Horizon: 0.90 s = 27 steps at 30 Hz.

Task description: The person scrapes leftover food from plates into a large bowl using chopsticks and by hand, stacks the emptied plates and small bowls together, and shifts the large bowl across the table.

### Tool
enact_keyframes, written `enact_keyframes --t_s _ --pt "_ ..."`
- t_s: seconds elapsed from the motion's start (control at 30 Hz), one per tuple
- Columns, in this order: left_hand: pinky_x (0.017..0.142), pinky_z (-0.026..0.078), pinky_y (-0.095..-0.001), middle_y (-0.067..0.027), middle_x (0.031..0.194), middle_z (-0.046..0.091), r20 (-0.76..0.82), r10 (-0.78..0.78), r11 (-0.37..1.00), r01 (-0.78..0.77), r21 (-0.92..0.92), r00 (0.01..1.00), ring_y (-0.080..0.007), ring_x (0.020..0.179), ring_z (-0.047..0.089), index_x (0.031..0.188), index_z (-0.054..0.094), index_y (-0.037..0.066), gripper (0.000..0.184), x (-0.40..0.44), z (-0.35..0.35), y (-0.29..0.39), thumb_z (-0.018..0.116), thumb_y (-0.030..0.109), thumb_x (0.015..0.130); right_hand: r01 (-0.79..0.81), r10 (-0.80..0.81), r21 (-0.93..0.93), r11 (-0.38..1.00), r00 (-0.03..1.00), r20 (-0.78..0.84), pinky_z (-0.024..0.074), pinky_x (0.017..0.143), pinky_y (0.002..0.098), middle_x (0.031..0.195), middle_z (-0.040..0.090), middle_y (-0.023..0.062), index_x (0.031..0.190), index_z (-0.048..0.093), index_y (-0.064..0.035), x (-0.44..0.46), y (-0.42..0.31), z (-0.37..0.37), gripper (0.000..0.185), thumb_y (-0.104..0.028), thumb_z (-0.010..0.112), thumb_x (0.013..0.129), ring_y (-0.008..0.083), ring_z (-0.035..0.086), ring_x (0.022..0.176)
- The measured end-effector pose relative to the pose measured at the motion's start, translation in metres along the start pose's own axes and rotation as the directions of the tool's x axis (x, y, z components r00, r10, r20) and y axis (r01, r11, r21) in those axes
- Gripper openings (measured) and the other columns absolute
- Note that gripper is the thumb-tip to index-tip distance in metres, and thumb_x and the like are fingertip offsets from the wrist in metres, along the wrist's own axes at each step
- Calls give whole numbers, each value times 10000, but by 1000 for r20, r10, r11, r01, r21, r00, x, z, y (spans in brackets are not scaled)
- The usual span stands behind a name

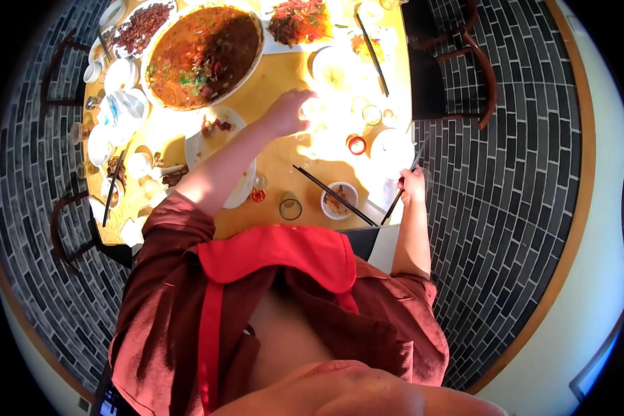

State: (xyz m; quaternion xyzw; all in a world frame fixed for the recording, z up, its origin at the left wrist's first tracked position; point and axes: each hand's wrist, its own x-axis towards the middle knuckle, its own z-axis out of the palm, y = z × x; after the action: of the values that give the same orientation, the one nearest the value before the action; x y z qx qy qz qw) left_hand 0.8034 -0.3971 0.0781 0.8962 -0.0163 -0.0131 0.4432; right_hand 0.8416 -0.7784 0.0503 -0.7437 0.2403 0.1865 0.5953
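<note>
My left hand (289,112) is stretched over the middle of the table, its fingers curled at a bright, glare-washed spot. Whatever they grip there is lost in the light. Just left of that forearm lies an oval white plate (200,147) with some red food scraps. At the table's right edge, my right hand (412,182) is closed around dark chopsticks (394,206), which slant across the edge. Close to it are a white bowl (341,201) with food remains, another pair of black chopsticks (326,187) lying across it, and a small red-rimmed glass (356,145).
A large bowl of red stew (201,59) stands at the far left, near a dish of dark red food (144,29) and a plate of red food (298,21). An empty glass (290,206) sits at the near edge. Chairs (489,76) flank the table.
</note>
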Motion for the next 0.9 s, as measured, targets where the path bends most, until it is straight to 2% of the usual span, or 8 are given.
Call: enact_keyframes --t_s 0.13,0.23,0.37,0.47,0.53,0.63,0.73,0.9 --pt "869 406 -367 -107 1092 522 73 -12 999 15 -42 997 -267 1025 484 1178 467 117 575 1 -1 2 685 218 656 -23 25 -29 999 997 78 345 321 212 633 555 72 994 455 8 -8 2 4 275 -5 496 722 124 484 411" --pt "847 420 -338 -85 1139 515 106 -67 944 98 -315 992 -220 994 507 1215 454 94 578 2 -12 -9 675 287 718 -48 52 -48 998 996 78 325 320 212 644 542 67 1050 424 36 -9 6 6 335 8 496 724 115 468 422" --pt "801 430 -266 -76 1077 531 147 -419 571 386 -724 896 -140 869 527 1211 448 44 480 12 -25 -40 604 273 820 -79 82 -27 996 992 101 312 322 206 648 533 60 1030 444 -4 -16 0 12 277 -1 500 759 105 452 425" --pt "779 448 -285 -83 993 537 197 -447 319 362 -876 872 -159 860 528 1166 453 32 388 11 -22 -68 570 202 837 -123 142 -126 984 978 154 299 314 190 654 540 50 996 473 -49 -17 2 4 199 -81 541 811 88 461 430" --pt "776 458 -310 -90 958 531 217 -585 23 284 -959 781 -186 854 532 1118 457 31 305 20 -23 -62 530 155 849 -123 122 11 992 987 101 286 319 187 690 553 42 990 487 -57 -18 4 4 179 -118 545 832 92 466 427" --pt "784 466 -337 -110 944 527 188 -677 -190 78 -979 711 -216 866 532 1057 461 31 215 43 -15 -66 486 108 857 16 -20 -25 1000 990 -141 267 322 181 712 558 26 976 501 -61 -13 4 2 180 -163 560 840 94 474 433" --pt "807 460 -348 -122 953 526 160 -723 -239 -26 -971 673 -232 891 522 1034 459 25 183 68 -5 -76 461 90 863 273 -314 -182 945 913 -261 414 485 218 831 571 35 998 539 -23 -2 -11 -6 257 -219 588 839 99 518 567" --pt "831 450 -367 -125 995 532 83 -736 -279 -188 -942 672 -246 926 520 1043 452 16 177 112 5 -94 434 73 876 519 -622 -579 629 783 26 475 696 294 865 629 119 932 610 -36 36 -77 15 198 -200 586 822 212 616 770"
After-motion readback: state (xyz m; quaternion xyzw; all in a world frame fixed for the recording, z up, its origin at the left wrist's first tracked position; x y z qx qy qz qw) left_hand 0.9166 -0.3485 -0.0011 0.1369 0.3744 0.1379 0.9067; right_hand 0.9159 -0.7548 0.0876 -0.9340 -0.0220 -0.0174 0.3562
